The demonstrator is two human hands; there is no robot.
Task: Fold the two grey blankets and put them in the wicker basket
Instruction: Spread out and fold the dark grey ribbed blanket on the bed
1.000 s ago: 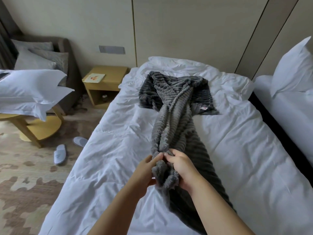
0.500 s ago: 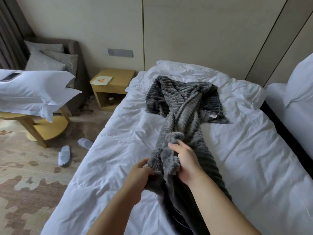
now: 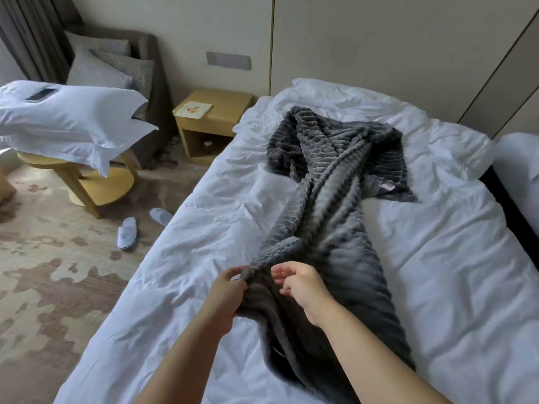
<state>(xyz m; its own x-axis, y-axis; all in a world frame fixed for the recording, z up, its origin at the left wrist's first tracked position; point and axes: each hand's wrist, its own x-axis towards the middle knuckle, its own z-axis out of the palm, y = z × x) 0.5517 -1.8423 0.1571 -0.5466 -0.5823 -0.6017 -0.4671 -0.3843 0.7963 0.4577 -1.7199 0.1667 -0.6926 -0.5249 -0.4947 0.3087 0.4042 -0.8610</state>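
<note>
Both forearms extended forward, left hand (image 3: 230,282) pinching grey blanket (image 3: 335,176), right hand (image 3: 300,284) apparently loose, fingers half-curled

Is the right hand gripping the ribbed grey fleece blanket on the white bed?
No: the right hand is loosely curled and empty above the ribbed grey fleece blanket; only the left hand pinches it.

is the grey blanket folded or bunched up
Not folded: the grey blanket lies bunched in a long rope down the bed.

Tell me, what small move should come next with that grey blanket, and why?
Probably the empty right hand should take a grip on the edge of the grey blanket beside the left hand, which pinches it; the blanket lies bunched on the bed and needs spreading.
</note>
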